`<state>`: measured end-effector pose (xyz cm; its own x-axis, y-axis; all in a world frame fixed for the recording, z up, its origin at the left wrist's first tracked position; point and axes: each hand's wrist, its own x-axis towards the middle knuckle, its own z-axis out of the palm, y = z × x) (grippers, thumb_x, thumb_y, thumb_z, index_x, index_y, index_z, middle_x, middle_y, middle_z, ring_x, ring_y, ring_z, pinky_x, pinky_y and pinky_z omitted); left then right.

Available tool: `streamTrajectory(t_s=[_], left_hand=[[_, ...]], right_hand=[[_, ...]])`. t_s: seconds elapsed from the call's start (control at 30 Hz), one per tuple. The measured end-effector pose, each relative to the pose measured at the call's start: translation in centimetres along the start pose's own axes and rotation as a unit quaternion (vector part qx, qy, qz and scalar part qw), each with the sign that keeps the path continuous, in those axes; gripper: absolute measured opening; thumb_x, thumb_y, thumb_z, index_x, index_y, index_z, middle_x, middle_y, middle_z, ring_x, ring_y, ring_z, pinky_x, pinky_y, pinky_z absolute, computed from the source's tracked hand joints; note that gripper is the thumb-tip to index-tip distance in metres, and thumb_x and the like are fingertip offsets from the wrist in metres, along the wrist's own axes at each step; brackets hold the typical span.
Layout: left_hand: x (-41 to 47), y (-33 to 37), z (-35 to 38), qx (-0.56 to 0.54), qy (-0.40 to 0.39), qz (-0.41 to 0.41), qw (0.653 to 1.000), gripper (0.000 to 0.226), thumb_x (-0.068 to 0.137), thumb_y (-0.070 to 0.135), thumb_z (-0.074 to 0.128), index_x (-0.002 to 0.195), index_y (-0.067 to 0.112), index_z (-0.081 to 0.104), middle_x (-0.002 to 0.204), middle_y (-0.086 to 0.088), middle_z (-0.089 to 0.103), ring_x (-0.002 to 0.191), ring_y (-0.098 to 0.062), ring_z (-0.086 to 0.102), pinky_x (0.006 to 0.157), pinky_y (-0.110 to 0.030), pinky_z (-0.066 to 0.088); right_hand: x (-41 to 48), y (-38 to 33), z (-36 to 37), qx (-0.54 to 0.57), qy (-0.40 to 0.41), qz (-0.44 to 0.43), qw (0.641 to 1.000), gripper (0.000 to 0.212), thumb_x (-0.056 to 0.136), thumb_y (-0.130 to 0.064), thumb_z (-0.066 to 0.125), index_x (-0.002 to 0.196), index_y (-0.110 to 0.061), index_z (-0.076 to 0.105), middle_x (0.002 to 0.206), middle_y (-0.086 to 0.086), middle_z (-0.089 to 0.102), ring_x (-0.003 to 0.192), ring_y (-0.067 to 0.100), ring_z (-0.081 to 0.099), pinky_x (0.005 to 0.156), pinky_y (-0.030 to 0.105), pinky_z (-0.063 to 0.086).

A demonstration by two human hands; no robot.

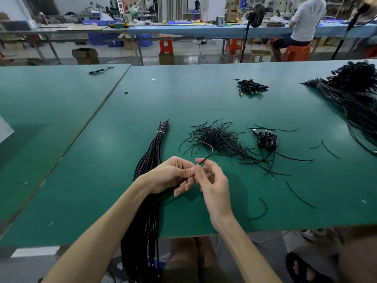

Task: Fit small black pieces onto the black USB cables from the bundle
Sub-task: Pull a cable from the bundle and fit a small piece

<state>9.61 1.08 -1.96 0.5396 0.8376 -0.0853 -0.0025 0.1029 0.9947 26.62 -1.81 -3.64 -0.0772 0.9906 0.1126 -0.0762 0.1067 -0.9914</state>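
My left hand [171,175] and my right hand [212,180] meet over the green table [81,180], both pinching one thin black cable [204,147]. From my fingertips the cable arcs up and back over a loose pile of short black pieces [218,139]. A tied bundle of long black cables [152,156] lies left of my hands and hangs over the table's front edge. Whatever sits between my fingertips is hidden.
A coiled clump of cables with plugs [267,140] lies right of the pile. Another small heap [251,86] sits farther back. A big bundle [350,92] fills the far right. Stray cut pieces [299,196] are scattered at the right front. A person sits at the blue bench behind.
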Motion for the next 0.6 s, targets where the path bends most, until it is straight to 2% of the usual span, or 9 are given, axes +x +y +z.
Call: streamTrajectory(t_s=[0.07,0.13,0.2,0.33,0.4,0.5,0.6], left_hand=[[0.0,0.1,0.0,0.007,-0.002,-0.006,1.000,0.029,0.105,0.017,0.054,0.083,0.006,0.070,0.063,-0.010,0.066,0.037,-0.016,0.056,0.051,-0.027,0.040],[0.0,0.2,0.2,0.015,-0.012,-0.014,1.000,0.027,0.105,0.022,0.057,0.095,-0.001,0.069,0.067,-0.012,0.068,0.040,-0.017,0.059,0.044,-0.025,0.043],[-0.1,0.4,0.3,0.023,-0.026,-0.015,0.999,0.031,0.103,0.028,0.059,0.101,-0.002,0.067,0.070,-0.012,0.070,0.046,-0.019,0.062,0.047,-0.025,0.048],[-0.4,0.6,0.7,0.053,-0.050,-0.020,0.997,0.037,0.104,0.038,0.055,0.091,0.006,0.068,0.069,-0.010,0.069,0.048,-0.020,0.062,0.052,-0.026,0.051],[-0.7,0.6,0.8,0.067,-0.057,-0.033,0.996,0.044,0.107,0.041,0.050,0.088,0.005,0.067,0.067,-0.012,0.069,0.046,-0.020,0.062,0.050,-0.025,0.050],[-1.1,0.6,0.9,0.075,-0.052,-0.039,0.995,0.044,0.109,0.037,0.048,0.086,0.004,0.067,0.064,-0.011,0.067,0.043,-0.019,0.059,0.048,-0.024,0.048],[-1.0,0.8,0.8,0.077,-0.055,-0.032,0.995,0.040,0.108,0.034,0.052,0.086,0.004,0.067,0.062,-0.009,0.064,0.044,-0.019,0.058,0.050,-0.022,0.048]], right_hand=[[-0.1,-0.2,0.1,0.006,0.007,0.000,1.000,0.005,0.098,-0.030,0.070,0.100,-0.028,0.074,0.095,0.010,0.065,0.078,0.007,0.058,0.073,0.023,0.048],[0.0,-0.2,-0.1,0.056,0.041,0.022,0.997,0.012,0.098,-0.024,0.070,0.090,-0.017,0.076,0.082,0.005,0.062,0.069,0.006,0.055,0.067,0.020,0.046],[0.0,-0.2,-0.4,0.093,0.054,0.035,0.994,0.019,0.099,-0.020,0.068,0.084,-0.011,0.074,0.074,0.004,0.059,0.065,0.007,0.053,0.062,0.017,0.045],[-0.3,-0.3,-0.5,0.094,0.068,0.031,0.993,0.026,0.101,-0.019,0.064,0.077,-0.015,0.074,0.076,0.008,0.055,0.062,0.007,0.050,0.060,0.017,0.043],[-0.3,-0.7,-0.5,0.127,0.086,0.049,0.987,0.029,0.103,-0.021,0.061,0.077,-0.017,0.073,0.070,0.002,0.056,0.060,0.007,0.048,0.056,0.018,0.041],[1.0,-2.0,-2.0,0.255,0.158,0.093,0.949,0.026,0.104,-0.021,0.058,0.083,-0.008,0.068,0.065,-0.005,0.062,0.055,0.006,0.046,0.051,0.018,0.039],[2.3,-3.2,-3.2,0.241,0.160,0.066,0.955,0.025,0.105,-0.022,0.057,0.086,-0.008,0.067,0.068,-0.009,0.065,0.056,0.006,0.045,0.054,0.018,0.039]])
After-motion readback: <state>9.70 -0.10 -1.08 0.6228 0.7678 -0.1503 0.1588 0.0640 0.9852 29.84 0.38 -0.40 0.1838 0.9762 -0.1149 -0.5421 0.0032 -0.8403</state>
